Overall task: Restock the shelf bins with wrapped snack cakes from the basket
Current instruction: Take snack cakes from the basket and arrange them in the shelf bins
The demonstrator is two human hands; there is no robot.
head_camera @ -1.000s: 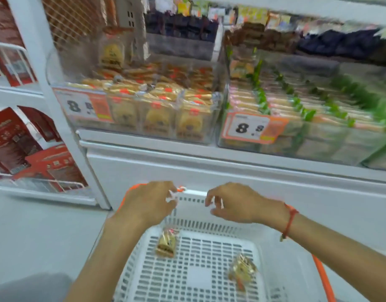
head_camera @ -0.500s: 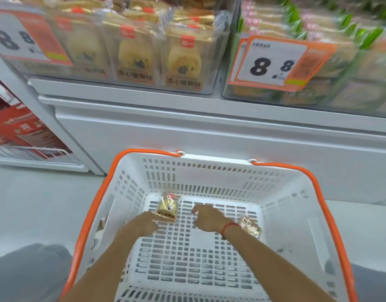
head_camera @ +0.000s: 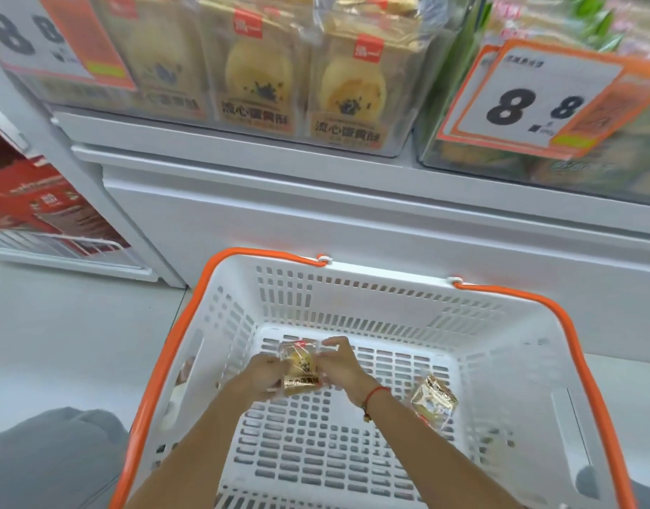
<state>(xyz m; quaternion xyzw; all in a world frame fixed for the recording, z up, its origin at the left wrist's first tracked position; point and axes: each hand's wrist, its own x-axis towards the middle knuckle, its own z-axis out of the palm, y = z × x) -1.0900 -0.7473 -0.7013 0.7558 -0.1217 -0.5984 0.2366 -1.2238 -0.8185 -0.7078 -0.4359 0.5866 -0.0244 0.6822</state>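
A white basket (head_camera: 518, 336) with orange handles stands on the floor below me. Both hands reach into it. My left hand (head_camera: 259, 374) and my right hand (head_camera: 340, 365) hold one wrapped snack cake (head_camera: 299, 365) between them, each gripping a side of its clear wrapper near the basket's far wall. A second wrapped cake (head_camera: 434, 398) lies on the basket floor to the right of my right wrist. Above, a clear shelf bin (head_camera: 408, 115) holds several of the same yellow cakes standing in rows.
A second clear bin (head_camera: 463, 163) with green-wrapped goods and an orange 8.8 price tag (head_camera: 532, 101) sits at the upper right. The white shelf front (head_camera: 353, 211) rises just behind the basket. Red boxes (head_camera: 41, 203) fill a wire rack at the left. My grey-clad knee (head_camera: 52, 457) shows lower left.
My hands left the basket rim and dropped inside. They closed in on the left cake and now hold it together. The view has tilted down and nearer.
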